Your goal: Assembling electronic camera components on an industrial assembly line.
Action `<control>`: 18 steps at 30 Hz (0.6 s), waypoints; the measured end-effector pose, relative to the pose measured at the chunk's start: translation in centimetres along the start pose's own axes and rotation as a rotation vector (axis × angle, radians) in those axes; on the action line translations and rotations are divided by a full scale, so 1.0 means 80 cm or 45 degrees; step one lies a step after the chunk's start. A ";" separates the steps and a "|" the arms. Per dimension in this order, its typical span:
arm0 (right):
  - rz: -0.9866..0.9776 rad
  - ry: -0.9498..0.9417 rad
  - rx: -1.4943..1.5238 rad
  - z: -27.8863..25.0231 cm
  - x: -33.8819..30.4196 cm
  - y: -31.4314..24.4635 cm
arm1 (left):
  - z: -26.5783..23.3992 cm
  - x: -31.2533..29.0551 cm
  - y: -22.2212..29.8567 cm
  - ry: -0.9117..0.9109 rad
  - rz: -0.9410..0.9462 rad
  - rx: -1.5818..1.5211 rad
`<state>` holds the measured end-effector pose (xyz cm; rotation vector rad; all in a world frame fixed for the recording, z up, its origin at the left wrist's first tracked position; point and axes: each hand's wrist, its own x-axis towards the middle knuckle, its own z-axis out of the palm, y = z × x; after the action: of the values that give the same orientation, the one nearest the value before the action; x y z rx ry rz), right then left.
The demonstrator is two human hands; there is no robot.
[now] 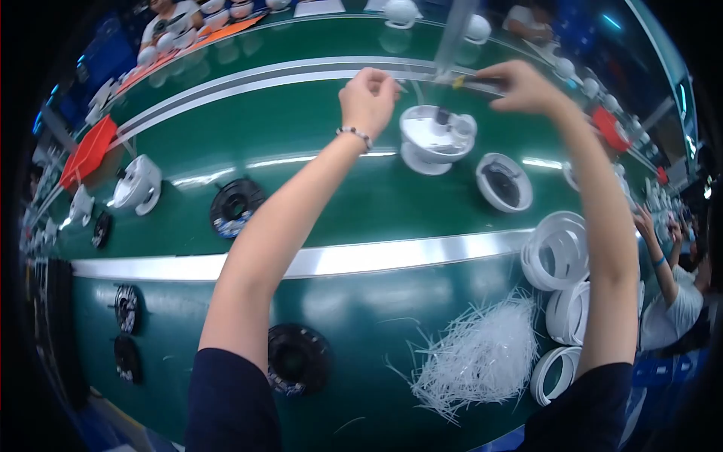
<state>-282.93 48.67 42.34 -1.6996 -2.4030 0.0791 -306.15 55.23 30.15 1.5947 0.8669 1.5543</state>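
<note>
Left hand (367, 96) fisted, contents unclear; right hand (520, 87) pinching yellow-tipped tool (461, 81), both raised over round white plastic housing (435, 137) on green conveyor belt (339, 196) for reach.

Both hands, left hand (367, 96) and right hand (520, 87), above white housing (435, 135) on green conveyor belt (361, 196).

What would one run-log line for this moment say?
left hand: closed, raised over white round plastic housing | right hand: pinching thin dark tool | surface: green conveyor belt | near: pile of white ties
</note>
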 end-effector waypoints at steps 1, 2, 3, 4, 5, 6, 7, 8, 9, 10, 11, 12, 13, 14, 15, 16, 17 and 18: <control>-0.061 0.158 0.169 -0.016 -0.018 0.011 | -0.007 -0.022 0.030 0.017 -0.037 -0.223; 0.005 0.311 0.051 -0.039 -0.038 0.014 | -0.012 -0.045 0.045 -0.107 0.083 -0.192; 0.204 0.320 0.255 -0.063 -0.058 0.023 | -0.021 -0.077 0.060 -0.412 0.237 -0.079; 0.101 0.454 0.277 -0.077 -0.070 0.013 | -0.039 -0.114 0.098 -0.685 0.177 0.079; 0.039 0.464 0.386 -0.093 -0.081 -0.007 | -0.061 -0.138 0.120 -0.923 0.271 0.185; -0.052 0.460 0.407 -0.087 -0.078 -0.037 | -0.093 -0.155 0.126 -0.961 0.261 0.370; -0.100 0.427 0.425 -0.084 -0.076 -0.074 | -0.129 -0.162 0.134 -0.999 0.262 0.546; -0.102 0.319 0.440 -0.083 -0.086 -0.108 | -0.160 -0.159 0.122 -0.870 0.310 0.711; -0.170 0.304 0.345 -0.084 -0.100 -0.139 | -0.187 -0.147 0.111 -0.726 0.351 0.951; -0.166 0.196 0.357 -0.083 -0.112 -0.166 | -0.220 -0.136 0.096 -0.452 0.346 1.032; -0.305 0.192 0.333 -0.080 -0.123 -0.188 | -0.251 -0.122 0.086 -0.306 0.386 1.215; -0.316 0.176 0.300 -0.077 -0.137 -0.213 | -0.271 -0.116 0.077 -0.197 0.272 1.390; -0.380 0.187 0.298 -0.071 -0.150 -0.233 | -0.281 -0.113 0.063 -0.222 -0.011 1.391; -0.529 0.185 0.299 -0.060 -0.153 -0.250 | -0.298 -0.115 0.051 -0.244 -0.306 1.404; -0.551 0.147 0.329 -0.053 -0.161 -0.273 | -0.311 -0.114 0.039 -0.284 -0.467 1.297; -0.570 0.170 0.349 -0.042 -0.174 -0.286 | -0.312 -0.117 0.034 -0.270 -0.450 1.205; -0.545 0.159 0.362 -0.033 -0.189 -0.304 | -0.310 -0.122 0.030 -0.258 -0.433 1.114; -0.537 0.184 0.425 -0.022 -0.202 -0.320 | -0.310 -0.130 0.018 -0.223 -0.342 1.066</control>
<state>-301.15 24.73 45.95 -1.0027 -2.4172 0.2662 -331.38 46.74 26.13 2.0140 1.6853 0.8681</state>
